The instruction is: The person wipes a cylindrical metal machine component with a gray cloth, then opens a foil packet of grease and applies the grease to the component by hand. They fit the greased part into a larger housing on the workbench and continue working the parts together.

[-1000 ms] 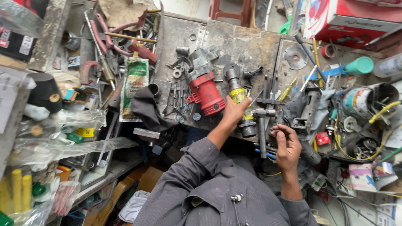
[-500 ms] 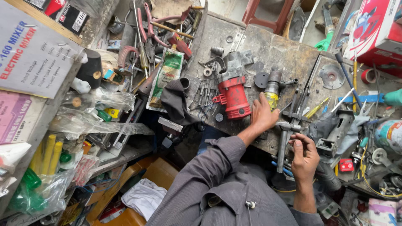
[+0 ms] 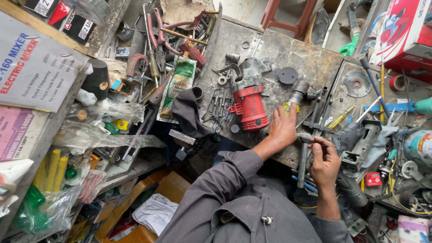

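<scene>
My left hand reaches out of a grey sleeve and grips the lower end of a grey cylindrical part with a yellow band, which lies on the worn metal bench top. Just right of it, my right hand pinches the upper part of a long grey metal tool that hangs over the bench's near edge. A red and grey power tool body lies on the bench left of my left hand, not touched.
Loose washers, a dark disc and small wrenches lie about the bench. A dark rag hangs at its left edge. Pliers and handles pile up at the back left; boxes and bagged parts fill the left shelves. Tools and wires crowd the right.
The view has swung so the bench sits further right and the left shelves show more. Both hands keep their places on the cylindrical part and the metal tool.
</scene>
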`<state>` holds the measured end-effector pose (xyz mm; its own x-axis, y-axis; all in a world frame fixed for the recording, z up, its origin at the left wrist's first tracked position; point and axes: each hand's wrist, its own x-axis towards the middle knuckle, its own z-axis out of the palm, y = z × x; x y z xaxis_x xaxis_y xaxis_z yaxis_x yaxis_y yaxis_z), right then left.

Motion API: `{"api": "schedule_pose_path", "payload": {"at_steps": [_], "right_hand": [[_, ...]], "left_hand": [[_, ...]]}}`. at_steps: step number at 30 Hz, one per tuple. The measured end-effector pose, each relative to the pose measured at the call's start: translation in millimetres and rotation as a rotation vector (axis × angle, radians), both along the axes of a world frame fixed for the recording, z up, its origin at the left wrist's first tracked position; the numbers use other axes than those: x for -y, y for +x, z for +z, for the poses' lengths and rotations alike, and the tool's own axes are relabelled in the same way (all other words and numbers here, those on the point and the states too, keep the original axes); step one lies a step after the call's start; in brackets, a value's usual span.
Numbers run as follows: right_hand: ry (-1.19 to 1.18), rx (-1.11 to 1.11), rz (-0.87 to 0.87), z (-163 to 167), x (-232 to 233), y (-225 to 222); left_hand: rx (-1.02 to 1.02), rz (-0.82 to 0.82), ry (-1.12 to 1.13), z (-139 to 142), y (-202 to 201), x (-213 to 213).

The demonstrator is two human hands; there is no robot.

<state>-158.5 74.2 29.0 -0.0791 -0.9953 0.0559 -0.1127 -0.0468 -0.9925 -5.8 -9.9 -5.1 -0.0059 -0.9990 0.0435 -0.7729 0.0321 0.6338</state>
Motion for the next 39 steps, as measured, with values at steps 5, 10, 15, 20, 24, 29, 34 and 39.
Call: {"api": "schedule_pose_path", "payload": {"at_steps": [5, 10, 15, 20, 24, 29, 34, 39], "right_hand": [[0.01, -0.011, -0.03, -7.1, -2.5, -7.1], [0.018, -0.033, -0.05, -9.1, -4.8, -11.6], [0.023, -0.084, -0.066, -13.6, -3.8, -15.0], [0.03, -0.081, -0.117, -23.1, -5.5, -27.1], [0.054, -0.086, -0.139, -31.9, -8.8, -32.8], [0.078, -0.104, -0.158, -36.5, -9.5, -34.2], [0.145, -0.141, -0.194, -36.2, -6.6, -35.4], [0.171, -0.145, -0.22, -37.1, -1.9, -35.2]], "left_hand": [[-0.005, -0.05, -0.078, 11.9, 10.7, -7.9], [-0.018, -0.229, 0.02, 66.4, 38.5, -1.9], [-0.063, -0.332, -0.113, 126.2, 118.2, 51.3], [0.08, -0.242, -0.147, 155.0, 249.6, 142.3], [0.327, -0.022, 0.05, 136.5, 342.4, 185.1], [0.629, -0.014, -0.015, 98.8, 369.3, 206.3], [0.988, 0.016, 0.04, 83.4, 359.8, 223.8], [1.153, 0.079, -0.099, 75.1, 357.1, 235.3]]}}
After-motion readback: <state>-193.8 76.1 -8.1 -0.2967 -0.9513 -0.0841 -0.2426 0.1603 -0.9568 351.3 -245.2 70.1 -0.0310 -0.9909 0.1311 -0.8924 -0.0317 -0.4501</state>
